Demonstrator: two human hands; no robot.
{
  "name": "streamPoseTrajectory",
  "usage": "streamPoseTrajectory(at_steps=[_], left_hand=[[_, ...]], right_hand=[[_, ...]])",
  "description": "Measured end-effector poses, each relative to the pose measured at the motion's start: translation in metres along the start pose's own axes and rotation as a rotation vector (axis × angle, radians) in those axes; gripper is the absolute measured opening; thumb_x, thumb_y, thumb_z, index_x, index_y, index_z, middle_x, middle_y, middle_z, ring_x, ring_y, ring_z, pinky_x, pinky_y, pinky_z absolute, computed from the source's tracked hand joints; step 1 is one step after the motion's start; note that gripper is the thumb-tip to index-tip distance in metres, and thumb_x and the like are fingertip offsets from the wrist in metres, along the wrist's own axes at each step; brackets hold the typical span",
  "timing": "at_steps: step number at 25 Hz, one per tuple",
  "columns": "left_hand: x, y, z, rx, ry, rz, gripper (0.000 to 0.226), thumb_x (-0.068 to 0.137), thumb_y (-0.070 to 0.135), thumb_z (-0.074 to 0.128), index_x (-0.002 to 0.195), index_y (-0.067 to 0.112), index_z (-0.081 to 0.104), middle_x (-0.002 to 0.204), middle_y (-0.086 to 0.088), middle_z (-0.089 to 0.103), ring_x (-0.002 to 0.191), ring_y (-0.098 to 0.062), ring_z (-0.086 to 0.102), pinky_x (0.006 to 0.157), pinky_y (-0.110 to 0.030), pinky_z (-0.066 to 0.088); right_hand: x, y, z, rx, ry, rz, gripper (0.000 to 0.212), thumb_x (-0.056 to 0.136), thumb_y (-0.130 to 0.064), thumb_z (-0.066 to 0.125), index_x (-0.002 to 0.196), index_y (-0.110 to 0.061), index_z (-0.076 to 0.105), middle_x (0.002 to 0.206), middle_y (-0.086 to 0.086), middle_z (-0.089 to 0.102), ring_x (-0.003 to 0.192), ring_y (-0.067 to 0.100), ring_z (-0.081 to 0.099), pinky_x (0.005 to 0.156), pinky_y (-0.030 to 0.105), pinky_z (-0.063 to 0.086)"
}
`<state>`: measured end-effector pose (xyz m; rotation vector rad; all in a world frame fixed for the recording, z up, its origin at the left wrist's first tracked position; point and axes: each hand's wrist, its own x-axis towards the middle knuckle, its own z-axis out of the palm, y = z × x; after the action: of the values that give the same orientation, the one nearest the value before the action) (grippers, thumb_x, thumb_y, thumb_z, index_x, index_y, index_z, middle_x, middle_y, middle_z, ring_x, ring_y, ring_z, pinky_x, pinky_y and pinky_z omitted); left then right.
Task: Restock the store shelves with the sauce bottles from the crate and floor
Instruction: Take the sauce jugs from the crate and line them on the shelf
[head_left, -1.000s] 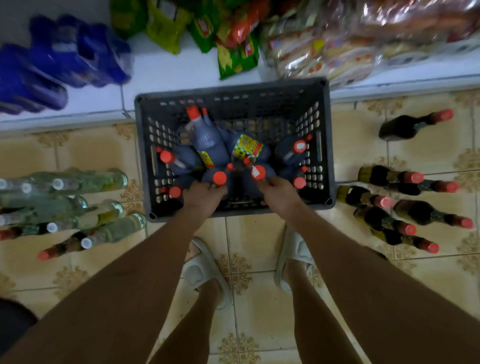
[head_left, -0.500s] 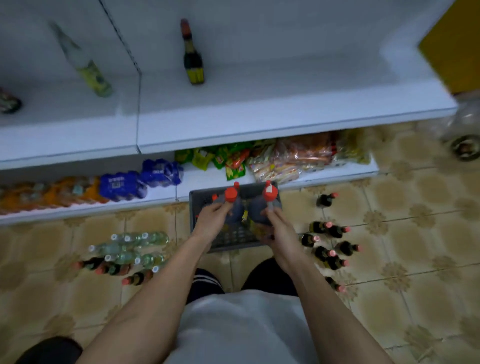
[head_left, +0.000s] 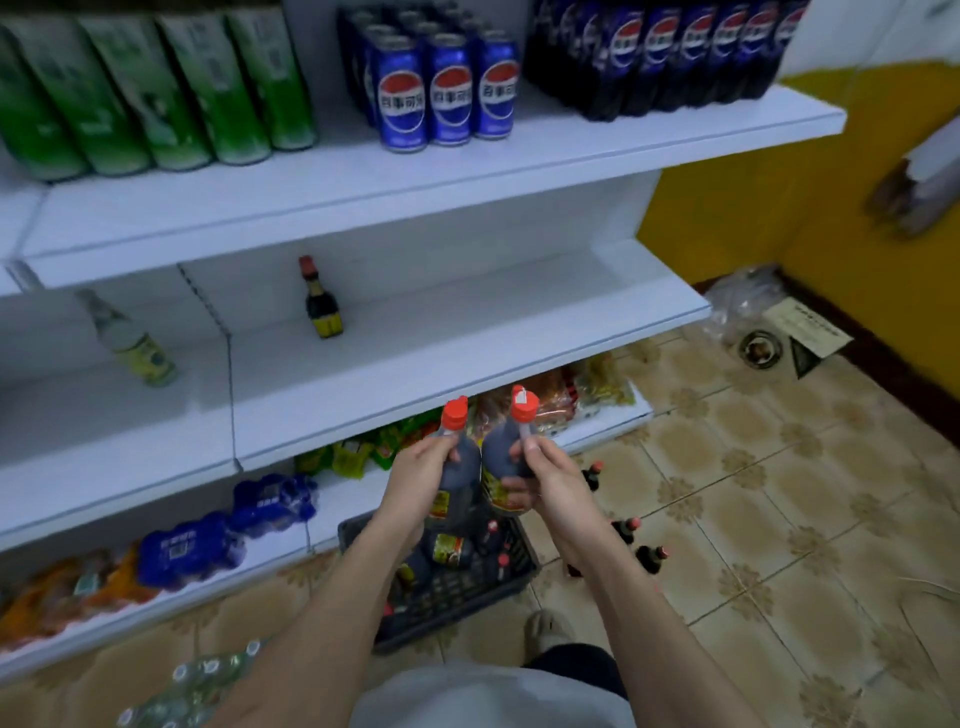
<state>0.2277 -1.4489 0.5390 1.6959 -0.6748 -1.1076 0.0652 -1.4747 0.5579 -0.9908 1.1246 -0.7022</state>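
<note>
Two dark sauce bottles with red caps were held up side by side, in front of the front edge of the middle shelf (head_left: 467, 332) and above the crate. The left sauce bottle (head_left: 457, 467) was in the left hand (head_left: 421, 478), whose fingers (head_left: 451, 445) were clamped around its neck and shoulder just under the cap. The right sauce bottle (head_left: 506, 457) was in the right hand (head_left: 545, 486), whose fingers (head_left: 530, 444) were clamped on its neck, with the lower fingers wrapped round the yellow label. The two bottles stood nearly upright and touched or almost touched at the body.

Below them the dark plastic crate (head_left: 509, 571) sat on the tiled floor (head_left: 753, 493) against the bottom shelf, with more red-capped sauce bottles (head_left: 447, 551) lying inside. Just to the right of the crate, several small dark bottles (head_left: 649, 556) lay on the floor. Clear bottles (head_left: 197, 686) lay on the floor near the lower left corner of the view.

The middle shelf carried one small dark bottle with a yellow label (head_left: 322, 306), upright towards the back, and to the left of the divider a clear bottle with a yellow label (head_left: 130, 343). The top shelf held green bottles (head_left: 156, 88) on the left, blue Pepsi cans (head_left: 447, 88) in the middle and dark Pepsi bottles (head_left: 675, 52) on the right. The bottom shelf held blue packs (head_left: 208, 540) and snack bags (head_left: 374, 447).
</note>
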Motion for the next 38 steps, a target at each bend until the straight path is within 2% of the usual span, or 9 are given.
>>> streamPoseTrajectory(at_steps=[3, 5, 13, 19, 24, 29, 32, 35, 38], left_hand=[[0.005, 0.021, 0.017, -0.002, -0.018, -0.008, 0.039, 0.096, 0.028, 0.056, 0.058, 0.022, 0.049, 0.059, 0.004, 0.049, 0.063, -0.013, 0.041, 0.06, -0.032, 0.026], [0.014, 0.031, 0.03, -0.011, -0.015, -0.018, 0.041, 0.094, 0.03, 0.057, 0.055, 0.022, 0.051, 0.06, 0.004, 0.053, 0.068, -0.016, 0.045, 0.064, -0.034, 0.03], [0.033, 0.072, 0.112, -0.084, -0.026, -0.002, 0.037, 0.097, 0.029, 0.055, 0.062, 0.019, 0.052, 0.062, 0.006, 0.057, 0.076, -0.015, 0.05, 0.074, -0.035, 0.038], [0.052, 0.093, 0.142, -0.114, -0.038, -0.027, 0.04, 0.094, 0.029, 0.059, 0.055, 0.021, 0.053, 0.062, 0.005, 0.055, 0.079, -0.019, 0.047, 0.074, -0.038, 0.036], [0.068, 0.101, 0.142, -0.09, -0.051, -0.055, 0.044, 0.094, 0.029, 0.058, 0.051, 0.022, 0.051, 0.065, 0.006, 0.055, 0.078, -0.014, 0.049, 0.078, -0.038, 0.039], [0.087, 0.099, 0.125, -0.017, -0.055, -0.078, 0.039, 0.097, 0.029, 0.054, 0.06, 0.02, 0.049, 0.08, -0.002, 0.058, 0.085, -0.015, 0.053, 0.089, -0.041, 0.044], [0.092, 0.098, 0.115, -0.022, -0.086, -0.073, 0.038, 0.096, 0.029, 0.056, 0.06, 0.018, 0.051, 0.077, -0.001, 0.058, 0.085, -0.017, 0.052, 0.084, -0.038, 0.044], [0.1, 0.098, 0.107, -0.025, -0.124, -0.08, 0.038, 0.092, 0.032, 0.059, 0.057, 0.019, 0.054, 0.069, 0.003, 0.058, 0.078, -0.016, 0.051, 0.076, -0.037, 0.04], [0.104, 0.099, 0.107, -0.013, -0.156, -0.074, 0.037, 0.092, 0.03, 0.058, 0.058, 0.019, 0.053, 0.07, 0.002, 0.058, 0.077, -0.015, 0.051, 0.076, -0.037, 0.041]], right_hand=[[0.006, -0.014, -0.019, 0.006, 0.021, -0.037, 0.029, 0.106, -0.029, 0.043, 0.086, -0.015, 0.058, 0.084, 0.0, 0.055, 0.066, 0.012, 0.055, 0.067, 0.024, 0.048], [0.015, -0.02, -0.034, 0.005, 0.026, -0.043, 0.028, 0.106, -0.028, 0.044, 0.085, -0.016, 0.06, 0.087, 0.002, 0.055, 0.066, 0.011, 0.055, 0.069, 0.025, 0.049], [0.05, -0.052, -0.113, -0.038, 0.01, -0.07, 0.026, 0.104, -0.029, 0.047, 0.086, -0.017, 0.062, 0.09, 0.003, 0.057, 0.072, 0.012, 0.06, 0.075, 0.028, 0.052], [0.068, -0.071, -0.153, -0.042, 0.019, -0.061, 0.025, 0.105, -0.023, 0.045, 0.086, -0.014, 0.059, 0.092, 0.004, 0.056, 0.075, 0.019, 0.06, 0.077, 0.031, 0.052], [0.08, -0.068, -0.158, -0.018, 0.111, -0.024, 0.025, 0.105, -0.022, 0.045, 0.085, -0.014, 0.059, 0.094, 0.007, 0.058, 0.084, 0.026, 0.062, 0.08, 0.036, 0.053], [0.093, -0.071, -0.14, -0.006, 0.184, -0.012, 0.025, 0.102, -0.024, 0.047, 0.083, -0.016, 0.061, 0.094, 0.008, 0.058, 0.087, 0.027, 0.061, 0.09, 0.043, 0.054], [0.099, -0.073, -0.127, 0.001, 0.197, -0.041, 0.027, 0.104, -0.023, 0.046, 0.083, -0.014, 0.059, 0.092, 0.006, 0.057, 0.087, 0.027, 0.059, 0.085, 0.039, 0.053], [0.106, -0.076, -0.114, -0.014, 0.184, -0.045, 0.027, 0.105, -0.023, 0.044, 0.084, -0.012, 0.057, 0.091, 0.005, 0.056, 0.085, 0.027, 0.059, 0.082, 0.038, 0.052], [0.113, -0.075, -0.11, -0.01, 0.177, -0.059, 0.027, 0.105, -0.026, 0.044, 0.085, -0.013, 0.056, 0.089, 0.002, 0.057, 0.084, 0.027, 0.058, 0.082, 0.039, 0.052]])
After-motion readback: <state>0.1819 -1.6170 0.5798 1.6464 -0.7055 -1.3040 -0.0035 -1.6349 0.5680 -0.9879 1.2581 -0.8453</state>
